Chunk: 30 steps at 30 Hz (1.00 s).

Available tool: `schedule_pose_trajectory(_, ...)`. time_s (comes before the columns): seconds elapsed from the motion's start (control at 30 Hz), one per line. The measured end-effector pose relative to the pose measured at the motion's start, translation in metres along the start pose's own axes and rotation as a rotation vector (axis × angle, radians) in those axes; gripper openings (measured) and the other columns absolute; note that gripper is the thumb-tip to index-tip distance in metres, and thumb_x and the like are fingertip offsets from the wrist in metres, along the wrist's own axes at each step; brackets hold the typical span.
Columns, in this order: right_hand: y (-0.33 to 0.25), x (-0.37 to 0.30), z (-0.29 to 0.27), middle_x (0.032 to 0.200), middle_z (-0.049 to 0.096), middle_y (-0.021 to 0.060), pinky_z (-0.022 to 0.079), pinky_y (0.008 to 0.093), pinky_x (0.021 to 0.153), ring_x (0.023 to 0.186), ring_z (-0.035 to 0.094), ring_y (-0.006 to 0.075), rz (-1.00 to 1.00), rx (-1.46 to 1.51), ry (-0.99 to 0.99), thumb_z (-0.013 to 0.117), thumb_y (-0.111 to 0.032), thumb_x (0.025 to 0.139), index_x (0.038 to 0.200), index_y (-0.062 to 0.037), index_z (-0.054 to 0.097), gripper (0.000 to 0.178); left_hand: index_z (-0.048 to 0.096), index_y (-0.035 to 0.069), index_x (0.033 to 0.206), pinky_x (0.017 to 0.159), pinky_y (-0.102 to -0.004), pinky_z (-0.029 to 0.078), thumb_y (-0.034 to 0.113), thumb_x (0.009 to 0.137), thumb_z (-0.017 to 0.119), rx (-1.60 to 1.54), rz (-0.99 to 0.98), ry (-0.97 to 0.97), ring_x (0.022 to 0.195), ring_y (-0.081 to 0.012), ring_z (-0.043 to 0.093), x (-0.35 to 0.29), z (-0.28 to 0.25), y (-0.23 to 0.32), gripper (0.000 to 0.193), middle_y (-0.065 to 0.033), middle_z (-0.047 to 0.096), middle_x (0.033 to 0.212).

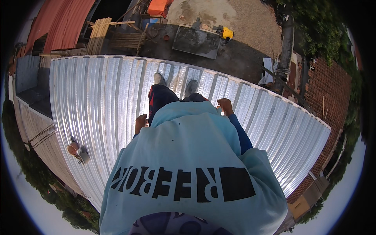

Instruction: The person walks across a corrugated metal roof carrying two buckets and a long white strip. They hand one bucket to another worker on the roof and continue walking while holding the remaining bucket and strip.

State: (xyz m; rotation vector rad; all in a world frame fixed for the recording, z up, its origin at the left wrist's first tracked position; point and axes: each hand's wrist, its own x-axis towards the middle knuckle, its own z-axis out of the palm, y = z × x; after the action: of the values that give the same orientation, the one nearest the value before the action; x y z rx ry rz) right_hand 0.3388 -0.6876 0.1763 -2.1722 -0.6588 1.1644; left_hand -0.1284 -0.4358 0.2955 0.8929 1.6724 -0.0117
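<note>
I stand on a ribbed, shiny metal deck (102, 90), my shoes (191, 87) close to its far edge. My left hand (141, 123) hangs beside my left thigh, its fingers curled in and partly hidden behind my light blue shirt (188, 152). By my right hip, my right hand (225, 106) is loosely closed, fingers bent, above the metal ribs. Nothing shows sticking out of either hand. Off to the left on the deck lies a brownish bucket (73, 149) with a small grey tool or block (84, 157) beside it.
Beyond the deck's far edge is a drop to the ground, with a dark rectangular mixing trough (196, 41) and a person in yellow (227, 33). Stacked wooden poles (98, 36) stand at the far left. A post (287, 47) and tiled roof (333, 90) are right.
</note>
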Motion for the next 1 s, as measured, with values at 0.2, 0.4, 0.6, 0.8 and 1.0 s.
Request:
schedule_pose_trajectory(0.2,-0.013,0.005,-0.003,0.064,0.060,0.0113,0.050,0.0404,0.059,0.064,0.062,0.0285,-0.255,-0.419,-0.088,0.068,-0.016,0.064,0.069,-0.0055,0.062,0.013,0.051,0.000,0.075,0.061,-0.0349,0.051,0.003,0.080,0.050,0.575,0.348,0.020,0.068,-0.0180,0.064,0.026,-0.013,-0.049,0.005,-0.0153,0.058,0.074)
schedule_pose_trajectory(0.4,-0.017,0.003,-0.012,0.056,0.056,0.0101,0.044,0.0348,0.041,0.045,0.056,0.0209,-0.231,-0.045,-0.026,0.063,-0.015,0.078,0.066,-0.0009,0.058,0.019,0.066,0.005,0.094,0.077,-0.0387,0.053,0.004,0.081,0.051,0.968,0.685,0.096,0.089,-0.0310,0.067,0.028,0.000,-0.045,0.020,-0.0192,0.067,0.096)
schedule_pose_trajectory(0.6,-0.057,0.002,-0.017,0.058,0.056,0.0095,0.043,0.0346,0.043,0.049,0.057,0.0237,0.069,0.207,-0.011,0.065,-0.015,0.075,0.066,-0.0037,0.058,0.016,0.064,0.016,0.114,0.083,-0.0423,0.052,0.027,0.091,0.050,0.969,0.548,0.020,0.097,-0.0313,0.065,0.069,-0.010,-0.064,0.030,-0.0134,0.066,0.106)
schedule_pose_trajectory(0.8,-0.003,0.035,-0.013,0.059,0.057,0.0104,0.048,0.0391,0.049,0.054,0.060,0.0263,-0.265,-0.217,-0.052,0.069,-0.017,0.074,0.070,-0.0030,0.061,0.017,0.064,0.013,0.110,0.080,-0.0408,0.053,0.020,0.088,0.051,0.944,0.634,0.062,0.093,-0.0307,0.066,0.043,-0.006,-0.039,0.026,-0.0135,0.067,0.101)
schedule_pose_trajectory(1.0,0.019,0.054,0.008,0.064,0.059,0.0111,0.050,0.0413,0.060,0.066,0.062,0.0286,-0.124,-0.175,-0.118,0.068,-0.019,0.069,0.073,-0.0066,0.063,0.014,0.065,0.005,0.095,0.077,-0.0388,0.052,0.008,0.082,0.051,0.905,0.647,0.073,0.089,-0.0314,0.065,0.042,-0.010,-0.047,0.019,-0.0168,0.066,0.093)
